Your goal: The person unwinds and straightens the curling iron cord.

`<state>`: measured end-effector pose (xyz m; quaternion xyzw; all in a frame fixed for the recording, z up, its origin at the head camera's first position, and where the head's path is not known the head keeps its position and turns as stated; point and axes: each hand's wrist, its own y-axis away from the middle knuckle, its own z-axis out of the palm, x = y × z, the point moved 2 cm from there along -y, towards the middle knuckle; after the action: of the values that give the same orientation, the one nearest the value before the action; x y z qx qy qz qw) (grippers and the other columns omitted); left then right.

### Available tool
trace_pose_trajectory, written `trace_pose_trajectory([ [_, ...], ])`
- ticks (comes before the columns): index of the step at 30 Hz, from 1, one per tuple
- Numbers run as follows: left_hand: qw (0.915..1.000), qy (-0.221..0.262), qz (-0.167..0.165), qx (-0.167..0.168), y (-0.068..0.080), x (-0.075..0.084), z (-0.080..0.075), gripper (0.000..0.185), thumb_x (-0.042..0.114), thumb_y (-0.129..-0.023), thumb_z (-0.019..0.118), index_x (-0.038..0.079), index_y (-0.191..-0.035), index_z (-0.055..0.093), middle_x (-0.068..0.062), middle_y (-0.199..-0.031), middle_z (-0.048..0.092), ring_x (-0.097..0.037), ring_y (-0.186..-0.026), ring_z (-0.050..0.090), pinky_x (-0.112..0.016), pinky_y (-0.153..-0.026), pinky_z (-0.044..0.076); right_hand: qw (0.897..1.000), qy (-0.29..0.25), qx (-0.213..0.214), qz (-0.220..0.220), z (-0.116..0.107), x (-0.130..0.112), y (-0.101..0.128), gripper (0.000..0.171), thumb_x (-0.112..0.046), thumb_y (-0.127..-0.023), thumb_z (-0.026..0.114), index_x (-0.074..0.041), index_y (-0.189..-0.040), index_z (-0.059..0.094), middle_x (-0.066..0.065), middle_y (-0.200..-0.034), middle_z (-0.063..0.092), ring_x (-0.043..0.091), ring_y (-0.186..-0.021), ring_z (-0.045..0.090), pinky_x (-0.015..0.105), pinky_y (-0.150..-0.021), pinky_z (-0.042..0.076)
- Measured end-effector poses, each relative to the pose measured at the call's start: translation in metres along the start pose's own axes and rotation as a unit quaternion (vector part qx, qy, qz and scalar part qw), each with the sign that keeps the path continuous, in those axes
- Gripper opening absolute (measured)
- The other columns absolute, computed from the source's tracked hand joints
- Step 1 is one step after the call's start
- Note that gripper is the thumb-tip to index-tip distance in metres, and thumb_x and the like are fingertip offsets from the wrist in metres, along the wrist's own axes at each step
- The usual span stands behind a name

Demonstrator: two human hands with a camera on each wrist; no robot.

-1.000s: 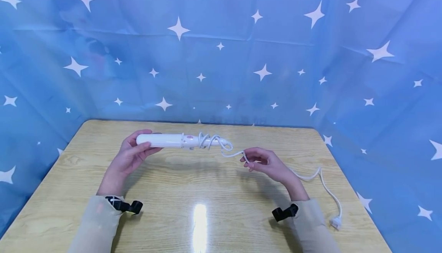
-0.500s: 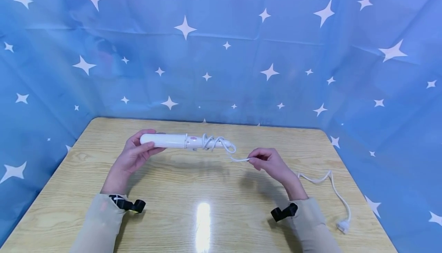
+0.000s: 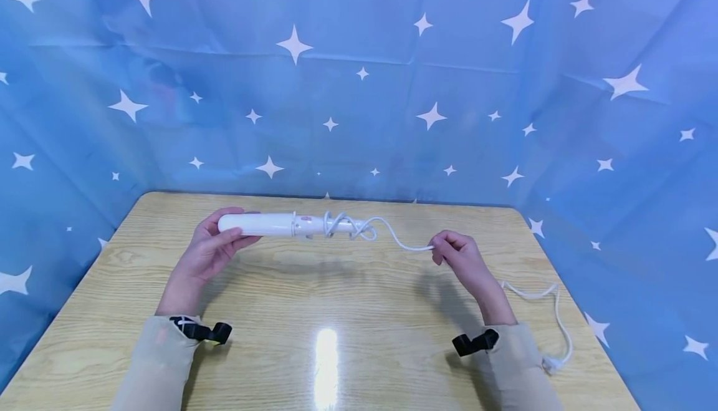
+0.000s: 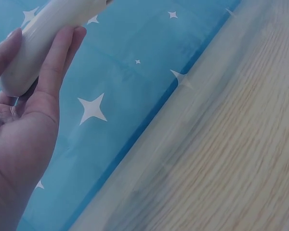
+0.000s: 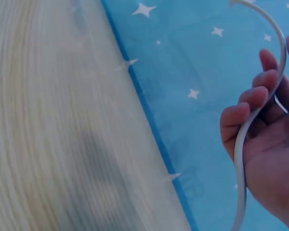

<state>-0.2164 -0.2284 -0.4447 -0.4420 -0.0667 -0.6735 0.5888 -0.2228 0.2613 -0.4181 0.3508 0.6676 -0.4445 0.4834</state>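
Note:
In the head view my left hand [image 3: 210, 249] grips the thick rounded end of a white curling iron [image 3: 263, 224], thumb on the near side. The iron lies level over the table. White power cord [image 3: 339, 226] coils loosely round its thinner end. From there a free length sags to my right hand [image 3: 460, 258], which pinches the cord between thumb and fingers. The left wrist view has the smooth barrel [image 4: 36, 48] between thumb and fingers. In the right wrist view the cord [image 5: 240, 159] runs across the curled fingers and past the palm.
The rest of the cord [image 3: 561, 317] lies on the wooden table [image 3: 269, 361] at the right, ending in a white plug [image 3: 552, 364] beside the right sleeve. A blue star-patterned curtain [image 3: 359, 99] surrounds the table's back and sides.
My right hand has moved rightward and tightened its pinch on the cord. A longer free stretch of cord now spans from the coils to it. The left hand still holds the iron.

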Motion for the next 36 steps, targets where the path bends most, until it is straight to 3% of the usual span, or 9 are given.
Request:
trace_pose_trajectory([
  [4, 0.9998, 0.016, 0.0, -0.011, -0.004, -0.001, 0.001, 0.053, -0.026, -0.099, 0.026, -0.004, -0.128, 0.064, -0.024, -0.133, 0.063, -0.035, -0.126, 0.06, -0.051, -0.103, 0.05, 0.999, 0.042, -0.01, 0.008, 0.001, 0.002, 0.0, 0.032, -0.012, -0.111, 0.046, 0.01, -0.096, 0.065, 0.014, -0.067, 0.055, 0.022, -0.062, 0.052, 0.026, -0.056, 0.045],
  [8, 0.9996, 0.023, 0.002, -0.017, -0.004, -0.003, 0.001, 0.053, -0.026, -0.099, 0.026, -0.004, -0.128, 0.065, -0.025, -0.134, 0.062, -0.035, -0.126, 0.06, -0.052, -0.103, 0.049, 0.998, 0.049, -0.035, 0.013, 0.004, 0.004, -0.001, 0.039, -0.013, -0.112, 0.042, 0.018, -0.099, 0.06, 0.01, -0.073, 0.059, 0.017, -0.063, 0.058, 0.029, -0.056, 0.053],
  [11, 0.9994, 0.025, 0.005, -0.021, -0.004, -0.004, 0.004, 0.054, -0.027, -0.098, 0.025, -0.005, -0.129, 0.063, -0.025, -0.134, 0.062, -0.035, -0.126, 0.06, -0.052, -0.103, 0.05, 0.997, 0.05, -0.043, 0.026, 0.008, 0.001, 0.0, 0.038, -0.015, -0.113, 0.041, 0.017, -0.107, 0.06, 0.009, -0.079, 0.065, 0.018, -0.065, 0.064, 0.03, -0.056, 0.059],
  [18, 0.9998, 0.0, 0.014, -0.015, -0.008, -0.007, 0.009, 0.051, -0.026, -0.098, 0.03, -0.004, -0.129, 0.064, -0.023, -0.132, 0.063, -0.033, -0.123, 0.062, -0.05, -0.101, 0.053, 0.993, 0.063, -0.086, 0.055, 0.021, -0.015, 0.001, 0.039, -0.022, -0.113, 0.04, 0.011, -0.126, 0.057, 0.026, -0.087, 0.072, 0.031, -0.074, 0.072, 0.047, -0.063, 0.065],
  [23, 0.9997, -0.015, 0.013, -0.017, -0.01, -0.009, 0.009, 0.052, -0.027, -0.098, 0.03, -0.003, -0.128, 0.064, -0.022, -0.131, 0.065, -0.033, -0.12, 0.064, -0.047, -0.099, 0.056, 0.99, 0.062, -0.105, 0.069, 0.028, -0.02, -0.002, 0.043, -0.022, -0.114, 0.038, 0.011, -0.135, 0.054, 0.031, -0.098, 0.072, 0.03, -0.075, 0.073, 0.043, -0.073, 0.066],
  [30, 0.9997, -0.014, 0.013, -0.014, -0.01, -0.013, 0.01, 0.054, -0.028, -0.097, 0.028, -0.002, -0.128, 0.065, -0.022, -0.13, 0.065, -0.033, -0.12, 0.064, -0.048, -0.098, 0.056, 0.985, 0.066, -0.128, 0.092, 0.041, -0.019, -0.007, 0.044, -0.021, -0.113, 0.043, 0.015, -0.137, 0.052, 0.032, -0.111, 0.069, 0.027, -0.088, 0.075, 0.042, -0.083, 0.065],
  [36, 0.9995, -0.008, 0.023, -0.017, -0.011, -0.015, 0.01, 0.048, -0.026, -0.098, 0.034, -0.004, -0.129, 0.063, -0.023, -0.131, 0.064, -0.033, -0.12, 0.063, -0.048, -0.099, 0.056, 0.979, 0.05, -0.146, 0.131, 0.054, -0.017, -0.014, 0.044, -0.016, -0.109, 0.053, 0.018, -0.136, 0.052, 0.035, -0.113, 0.067, 0.029, -0.091, 0.075, 0.057, -0.087, 0.061],
])
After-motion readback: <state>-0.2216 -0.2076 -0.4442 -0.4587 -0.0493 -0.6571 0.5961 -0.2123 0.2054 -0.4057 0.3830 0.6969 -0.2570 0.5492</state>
